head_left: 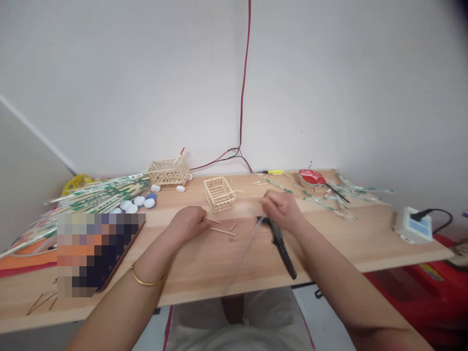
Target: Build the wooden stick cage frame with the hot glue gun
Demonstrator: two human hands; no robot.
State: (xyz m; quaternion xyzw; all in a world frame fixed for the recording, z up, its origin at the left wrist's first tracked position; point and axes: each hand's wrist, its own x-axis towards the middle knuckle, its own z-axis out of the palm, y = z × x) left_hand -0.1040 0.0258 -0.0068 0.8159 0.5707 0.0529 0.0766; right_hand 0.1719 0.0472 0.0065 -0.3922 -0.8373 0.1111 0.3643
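Note:
My left hand (187,225) is closed over the wooden table, with a thin wooden stick (214,221) poking out at its fingertips. Just beside it lie a second stick (224,231) and a short piece (233,226). My right hand (281,208) is a closed fist gripping a thin, clear, blurred strip (244,252) that slants down toward the table's front edge. Under and beside that fist rests a black tool (282,247), its kind partly hidden. Beyond and between both hands stands a small open crate of wooden sticks (219,195).
A larger stick-built cart (168,171) with white caps (180,188) stands at the back. Left are wrapped chopsticks (109,195), bottle caps (139,201) and a pixelated object (106,253). Right are a red dish (312,178), torn wrappers (329,207) and a white power socket (413,226).

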